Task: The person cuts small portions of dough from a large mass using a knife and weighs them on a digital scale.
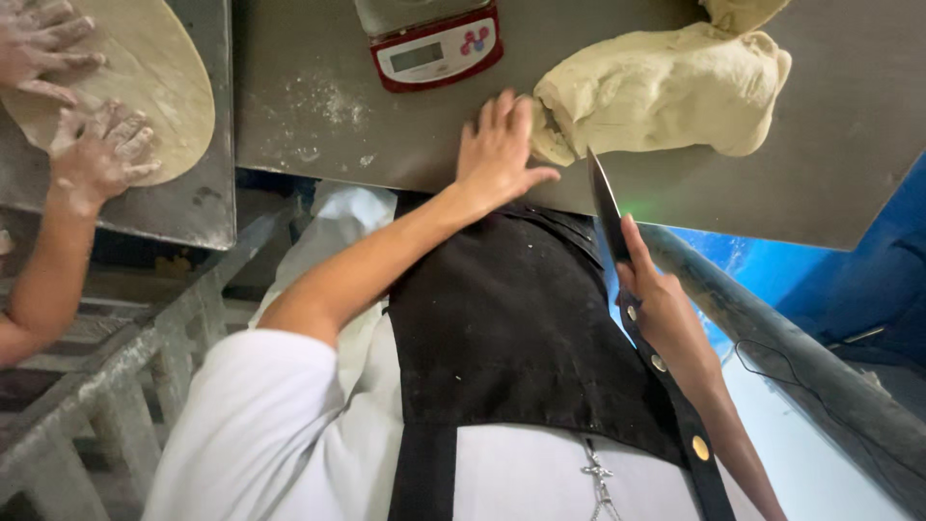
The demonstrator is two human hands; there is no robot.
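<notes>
The left hand (502, 145) lies flat and open, fingers spread, on the table (849, 125), its fingertips touching the near end of the dough (666, 92). The right hand (661, 304) grips the handle of 1 knife (606, 198); the blade points up toward the table edge, its tip just below the dough. The dough is 1 large pale lump resting on the table, right of the left hand.

1 scale (436, 43), red-edged with a grey platform, stands on the table just beyond the left hand. Its platform carries nothing visible. Flour dust marks the steel near it.

On a second steel surface (193, 203), at left, 2 floured hands (101, 150) of another person press 1 flat dough disc (159, 72).

The wearer has a white shirt and black apron (511, 328). A blue wall (849, 280) and 1 grey pipe (772, 338) run at right.
</notes>
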